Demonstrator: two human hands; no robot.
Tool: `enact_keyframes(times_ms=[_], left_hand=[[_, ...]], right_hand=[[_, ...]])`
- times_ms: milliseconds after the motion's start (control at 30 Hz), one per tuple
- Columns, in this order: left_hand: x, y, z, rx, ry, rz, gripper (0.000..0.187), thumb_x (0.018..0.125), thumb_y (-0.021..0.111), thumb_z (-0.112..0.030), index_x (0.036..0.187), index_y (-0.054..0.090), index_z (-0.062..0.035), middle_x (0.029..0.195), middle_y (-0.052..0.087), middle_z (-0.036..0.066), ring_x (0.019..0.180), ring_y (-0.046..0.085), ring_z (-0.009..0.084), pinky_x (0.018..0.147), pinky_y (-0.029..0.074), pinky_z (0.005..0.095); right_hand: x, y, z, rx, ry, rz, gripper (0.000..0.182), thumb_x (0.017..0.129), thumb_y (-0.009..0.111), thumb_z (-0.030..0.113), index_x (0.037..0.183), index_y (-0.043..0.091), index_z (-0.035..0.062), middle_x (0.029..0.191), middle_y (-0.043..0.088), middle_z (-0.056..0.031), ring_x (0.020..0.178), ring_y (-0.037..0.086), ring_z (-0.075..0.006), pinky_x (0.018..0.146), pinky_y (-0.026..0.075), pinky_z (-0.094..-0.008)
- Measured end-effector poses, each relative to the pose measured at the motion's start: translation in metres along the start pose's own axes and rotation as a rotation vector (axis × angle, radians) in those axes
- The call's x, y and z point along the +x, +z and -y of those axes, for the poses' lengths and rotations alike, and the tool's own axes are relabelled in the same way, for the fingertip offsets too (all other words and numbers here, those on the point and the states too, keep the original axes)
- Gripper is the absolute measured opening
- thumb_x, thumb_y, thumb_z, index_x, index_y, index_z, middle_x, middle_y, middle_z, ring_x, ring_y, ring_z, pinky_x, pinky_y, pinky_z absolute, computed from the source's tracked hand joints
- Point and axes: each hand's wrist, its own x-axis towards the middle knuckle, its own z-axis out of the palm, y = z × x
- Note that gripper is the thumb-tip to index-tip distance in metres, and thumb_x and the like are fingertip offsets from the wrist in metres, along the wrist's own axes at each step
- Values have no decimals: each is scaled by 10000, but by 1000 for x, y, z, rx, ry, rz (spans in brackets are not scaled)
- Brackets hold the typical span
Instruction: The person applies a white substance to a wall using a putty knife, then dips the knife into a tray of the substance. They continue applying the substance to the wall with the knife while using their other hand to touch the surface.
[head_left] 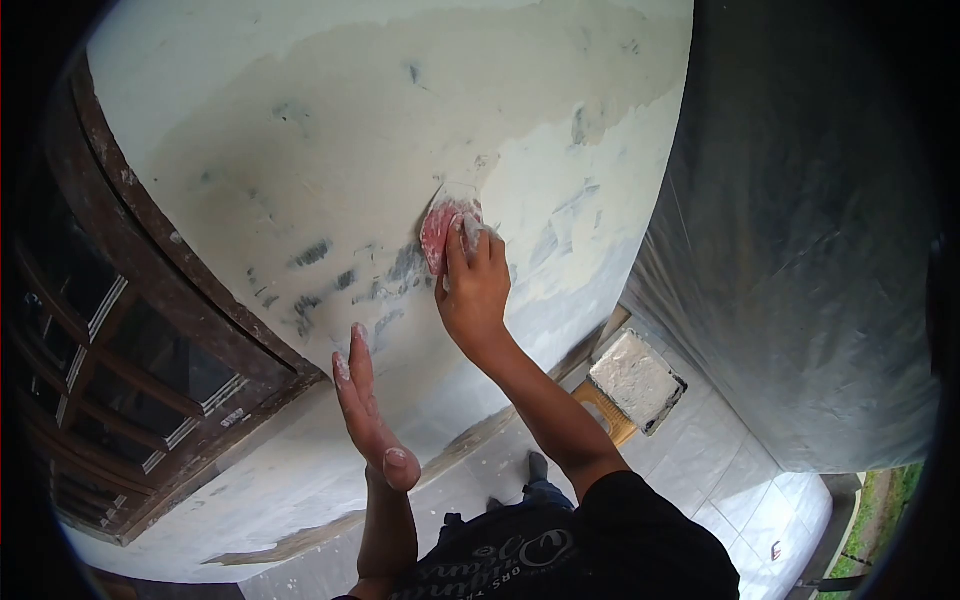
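My right hand [475, 285] grips a red putty scraper [438, 232] smeared with white, its fingers over the scraper's face. The scraper's wide edge lies against the wall [350, 130], which is patched in white and beige with dark scuffs. Whitish paste also coats the fingertips of that hand. Lower and to the left, my left hand [368, 405] is raised in front of the wall with its fingers stretched out. Nothing is in it, and white smears mark its fingertips and thumb.
A square container of whitish paste [637, 380] sits on a yellow stool [600, 410] to the right. A brown window frame [190, 270] with glass panes borders the wall on the left. Plastic sheeting [790, 250] hangs at right, above a tiled floor [735, 500].
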Motion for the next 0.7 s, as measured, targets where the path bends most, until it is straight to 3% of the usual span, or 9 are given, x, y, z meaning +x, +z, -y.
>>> enact_keyframes(times_ms=[100, 267, 367, 400, 433, 500, 633, 700], left_hand=[[2, 7, 0, -45, 2, 21, 915, 922, 337, -615, 1511, 70, 32, 1451, 272, 410, 1384, 302, 477, 1139, 184, 544], [6, 8, 4, -88, 28, 45, 913, 919, 361, -604, 1514, 68, 23, 1451, 268, 414, 1380, 298, 490, 1137, 179, 558], [6, 7, 7, -83, 44, 51, 899, 919, 363, -589, 1519, 65, 11, 1454, 270, 407, 1379, 297, 495, 1134, 188, 564], [4, 9, 9, -122, 24, 44, 983, 878, 380, -669, 1518, 57, 4, 1482, 252, 370, 1404, 259, 467, 1148, 148, 549], [3, 10, 10, -162, 4, 38, 1069, 837, 397, -749, 1518, 49, -2, 1510, 233, 333, 1429, 221, 438, 1161, 108, 533], [2, 8, 8, -163, -23, 44, 1079, 831, 407, -752, 1518, 46, -3, 1513, 229, 331, 1429, 221, 439, 1162, 105, 532], [2, 4, 8, -167, -94, 4, 1113, 806, 436, -763, 1518, 42, -3, 1519, 219, 326, 1430, 217, 439, 1163, 94, 529], [3, 5, 6, -176, -106, -1, 1120, 801, 443, -764, 1518, 42, -3, 1520, 219, 324, 1432, 215, 438, 1164, 91, 528]], right_hand=[[-11, -11, 2, 138, 28, 79, 663, 640, 699, -49, 1283, 538, -27, 1097, 520, -227, 997, 504, -416, 833, 483, -451], [-19, -34, -18, 266, 132, 9, 617, 774, 588, -124, 1373, 479, -20, 957, 503, -158, 815, 494, -255, 725, 453, -336], [19, -35, -27, 157, 205, -144, 563, 773, 616, -108, 1324, 510, -50, 917, 503, -170, 824, 510, -290, 733, 457, -367], [27, -28, -29, 157, 208, -149, 563, 773, 616, -108, 1324, 510, -50, 917, 503, -170, 824, 510, -290, 733, 457, -367], [35, -20, -29, 113, 186, -130, 550, 764, 630, -98, 1301, 521, -58, 935, 515, -186, 839, 527, -312, 747, 464, -383], [40, -7, -17, 95, 142, -105, 536, 723, 671, -72, 1243, 541, -76, 1012, 553, -233, 901, 566, -375, 787, 484, -416], [28, -6, 6, 192, 218, 42, 573, 678, 700, -60, 1227, 539, -89, 1085, 561, -256, 953, 575, -399, 811, 499, -423], [18, -8, 12, 204, 133, 66, 577, 681, 702, -50, 1231, 533, -85, 1109, 556, -262, 963, 572, -403, 814, 503, -432]])
